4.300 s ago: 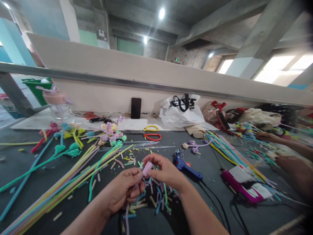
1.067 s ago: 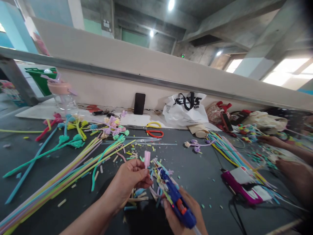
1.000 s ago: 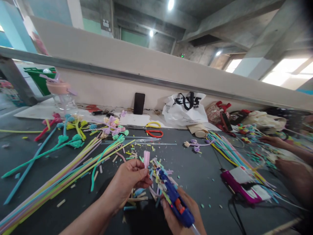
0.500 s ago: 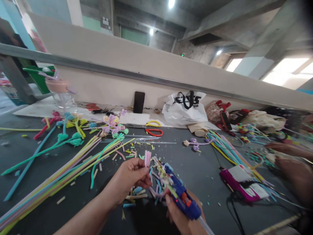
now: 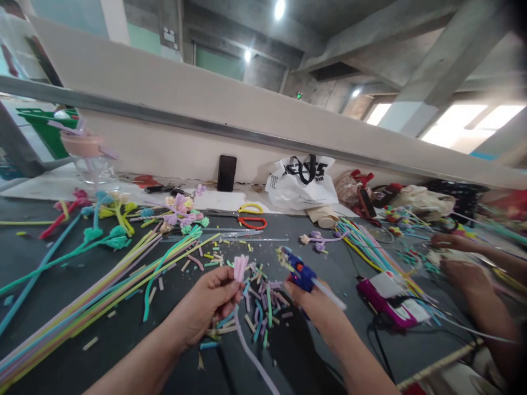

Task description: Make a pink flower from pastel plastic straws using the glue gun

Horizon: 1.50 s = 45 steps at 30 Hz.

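Note:
My left hand (image 5: 218, 296) is closed, pinching a small upright bundle of pink pipe cleaner pieces (image 5: 240, 269) between thumb and fingers. A long lilac pipe cleaner (image 5: 252, 354) trails down from under that hand. Its upper end is hidden by the fingers. Wrapped in my right hand (image 5: 313, 302) is a blue hot glue gun (image 5: 302, 271), its nozzle pointing up and left, apart from the bundle. A glue stick (image 5: 329, 293) sticks out of its rear. Cut pipe cleaner scraps (image 5: 267, 307) in several colours lie between and below my hands.
Long pipe cleaners (image 5: 99, 291) lie at left, near finished fuzzy flowers (image 5: 117, 236). Scissors (image 5: 252, 222), a phone (image 5: 226, 173) and a white bag (image 5: 302, 184) are along the back. A purple power strip (image 5: 387, 304) with cords lies right, near another person's hands (image 5: 457, 269).
My right hand has drawn the glue gun up and away to the right of the pink bundle, turning it. The scraps and the trailing lilac pipe cleaner are now less covered. The camera view has shifted slightly.

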Available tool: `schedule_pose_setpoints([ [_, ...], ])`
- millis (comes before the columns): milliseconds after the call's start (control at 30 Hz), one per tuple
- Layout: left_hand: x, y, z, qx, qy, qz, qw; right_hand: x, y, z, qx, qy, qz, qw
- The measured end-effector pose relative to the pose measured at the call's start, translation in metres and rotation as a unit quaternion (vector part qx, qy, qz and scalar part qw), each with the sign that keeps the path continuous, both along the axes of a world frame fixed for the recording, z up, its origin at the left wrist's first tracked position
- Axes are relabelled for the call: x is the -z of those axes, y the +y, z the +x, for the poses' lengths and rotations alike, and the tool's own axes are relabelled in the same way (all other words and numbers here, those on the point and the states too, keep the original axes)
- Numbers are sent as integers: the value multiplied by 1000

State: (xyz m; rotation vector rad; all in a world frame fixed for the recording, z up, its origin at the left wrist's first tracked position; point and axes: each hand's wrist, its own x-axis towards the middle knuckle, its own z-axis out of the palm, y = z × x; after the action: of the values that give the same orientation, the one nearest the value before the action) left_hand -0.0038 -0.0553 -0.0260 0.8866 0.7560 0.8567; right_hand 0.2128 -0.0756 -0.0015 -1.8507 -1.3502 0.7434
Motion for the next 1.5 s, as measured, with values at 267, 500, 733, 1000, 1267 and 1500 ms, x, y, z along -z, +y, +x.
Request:
schedule_pose_setpoints([
  [267, 0, -3, -7, 118, -189, -102, 970, -17, -7, -61, -84, 220, 78, 969],
  [500, 0, -6, -5, 150, -235, -104, 955, -19, -5, -70, -105, 229, 78, 965],
  [733, -1, -9, -1, 151, -183, -91, 967, -26, -8, -76, -60, 213, 86, 972],
  [1000, -2, -6, 2, 157, -145, -76, 974, -25, -5, -77, -9, 162, 77, 984],
  [1267, -3, -6, 0, 136, -138, -92, 977, -21, -2, -75, -9, 159, 85, 984],
  [1500, 0, -3, 3, 99, -131, -88, 982, -31, -31, -69, 4, 96, 87, 992],
])
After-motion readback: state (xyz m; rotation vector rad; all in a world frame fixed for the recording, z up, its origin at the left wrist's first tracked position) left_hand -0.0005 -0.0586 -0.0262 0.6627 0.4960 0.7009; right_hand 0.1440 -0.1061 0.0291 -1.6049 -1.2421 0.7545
